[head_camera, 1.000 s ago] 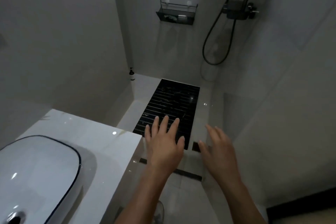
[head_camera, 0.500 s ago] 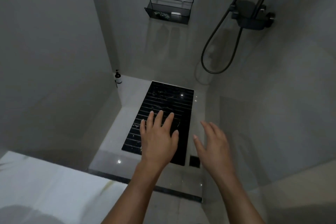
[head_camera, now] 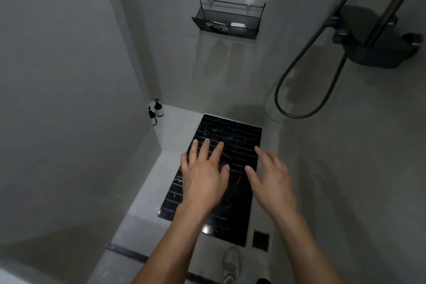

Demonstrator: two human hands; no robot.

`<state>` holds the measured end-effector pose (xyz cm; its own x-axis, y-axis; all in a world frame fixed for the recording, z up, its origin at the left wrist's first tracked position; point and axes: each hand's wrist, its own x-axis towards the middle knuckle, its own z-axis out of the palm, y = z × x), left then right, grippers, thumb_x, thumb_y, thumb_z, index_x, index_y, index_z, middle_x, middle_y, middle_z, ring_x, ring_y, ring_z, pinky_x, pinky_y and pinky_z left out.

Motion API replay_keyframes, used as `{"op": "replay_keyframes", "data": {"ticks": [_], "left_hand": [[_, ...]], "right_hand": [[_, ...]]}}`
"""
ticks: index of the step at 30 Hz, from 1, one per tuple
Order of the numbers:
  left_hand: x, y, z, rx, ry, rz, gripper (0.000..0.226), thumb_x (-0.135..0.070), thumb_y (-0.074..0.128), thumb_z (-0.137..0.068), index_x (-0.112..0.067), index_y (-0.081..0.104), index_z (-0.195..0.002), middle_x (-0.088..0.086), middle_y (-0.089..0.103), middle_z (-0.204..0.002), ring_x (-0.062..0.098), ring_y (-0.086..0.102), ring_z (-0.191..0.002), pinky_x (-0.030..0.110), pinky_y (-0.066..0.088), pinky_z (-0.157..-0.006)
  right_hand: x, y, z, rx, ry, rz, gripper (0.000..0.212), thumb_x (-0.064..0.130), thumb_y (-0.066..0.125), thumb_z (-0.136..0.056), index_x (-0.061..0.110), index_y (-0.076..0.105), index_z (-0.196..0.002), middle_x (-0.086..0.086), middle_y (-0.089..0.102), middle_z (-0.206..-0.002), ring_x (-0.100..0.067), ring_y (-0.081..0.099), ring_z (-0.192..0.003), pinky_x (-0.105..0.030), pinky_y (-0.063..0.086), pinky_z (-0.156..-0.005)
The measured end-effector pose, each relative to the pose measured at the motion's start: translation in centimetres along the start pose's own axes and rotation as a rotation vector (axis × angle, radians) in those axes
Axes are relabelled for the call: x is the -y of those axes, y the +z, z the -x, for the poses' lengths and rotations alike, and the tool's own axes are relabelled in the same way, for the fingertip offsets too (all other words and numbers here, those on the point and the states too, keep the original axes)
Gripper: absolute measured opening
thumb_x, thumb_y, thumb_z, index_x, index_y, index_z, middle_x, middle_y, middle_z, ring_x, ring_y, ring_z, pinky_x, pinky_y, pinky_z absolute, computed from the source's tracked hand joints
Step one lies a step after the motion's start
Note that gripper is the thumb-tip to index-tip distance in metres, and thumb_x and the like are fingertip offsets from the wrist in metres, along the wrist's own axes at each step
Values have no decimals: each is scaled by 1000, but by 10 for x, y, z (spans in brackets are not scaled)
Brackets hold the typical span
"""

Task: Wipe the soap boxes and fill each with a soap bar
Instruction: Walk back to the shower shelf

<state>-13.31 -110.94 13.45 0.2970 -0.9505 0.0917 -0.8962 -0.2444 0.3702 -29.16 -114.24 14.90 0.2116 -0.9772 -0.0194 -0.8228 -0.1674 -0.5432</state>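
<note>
Both hands (head_camera: 204,177) nearer shower wall (head_camera: 230,71)

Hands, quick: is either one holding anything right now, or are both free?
Left hand: open, fingers spread, holding nothing.
Right hand: open, fingers straight, holding nothing.

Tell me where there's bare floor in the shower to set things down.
Bare: the pale strip between the left wall and the black mat, below the two bottles in the corner. Crowded: the wall basket, holding a dark bundle and a white item.
</note>
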Motion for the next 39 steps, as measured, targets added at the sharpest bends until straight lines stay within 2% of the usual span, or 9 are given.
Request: {"op": "replay_keyframes", "data": {"ticks": [6,12,16,20,23,32,39], "left_hand": [[-23,-5,-104,-30,-21,5,61,-48,40,-98,-35,21,-154,0,15,-164,23,-1,-152,48,-3,-120],[-32,0,-179,-24,-43,-4,61,-49,38,-99,-36,17,-155,-1,12,-164,22,-4,-152,47,-6,-120],[-28,12,-233,-12,-19,-10,60,-49,38,-99,-36,19,-154,-1,14,-164,22,-3,-152,48,-5,-120],[-17,23,-301,27,17,-10,60,-49,39,-98,-36,20,-153,-2,15,-164,23,-1,-152,48,-3,-120],[-4,24,-362,36,55,-6,59,-48,39,-98,-36,21,-153,-2,16,-163,23,-1,-152,49,0,-120],[38,-1,-545,68,187,13,60,-48,40,-98,-37,21,-153,-1,16,-164,22,-1,-152,47,0,-122],[52,-10,-633,68,246,36,60,-47,40,-98,-35,22,-154,-1,17,-163,23,0,-152,48,0,-122]], "right_hand": [[1,-16,-112,13,-58,7,61,38,53,-101,17,35,-155,-13,37,-158,-26,29,-148,-42,27,-120],[2,-22,-190,32,-74,23,62,41,52,-101,20,33,-156,-10,32,-161,-23,24,-151,-41,25,-121],[4,-15,-242,23,-78,21,61,41,52,-101,19,35,-155,-8,35,-160,-23,28,-149,-42,29,-119],[15,-3,-303,-18,-50,22,59,40,53,-101,19,37,-154,-6,39,-157,-22,33,-146,-41,31,-117],[30,6,-355,-32,-11,47,60,42,50,-102,20,34,-155,-7,37,-159,-22,31,-147,-40,27,-119],[102,15,-504,-108,112,45,58,39,52,-101,22,36,-154,-8,41,-155,-23,33,-145,-42,29,-117],[126,18,-580,-170,157,30,58,36,56,-99,19,41,-152,-11,42,-154,-26,35,-144,-44,30,-117]]}}
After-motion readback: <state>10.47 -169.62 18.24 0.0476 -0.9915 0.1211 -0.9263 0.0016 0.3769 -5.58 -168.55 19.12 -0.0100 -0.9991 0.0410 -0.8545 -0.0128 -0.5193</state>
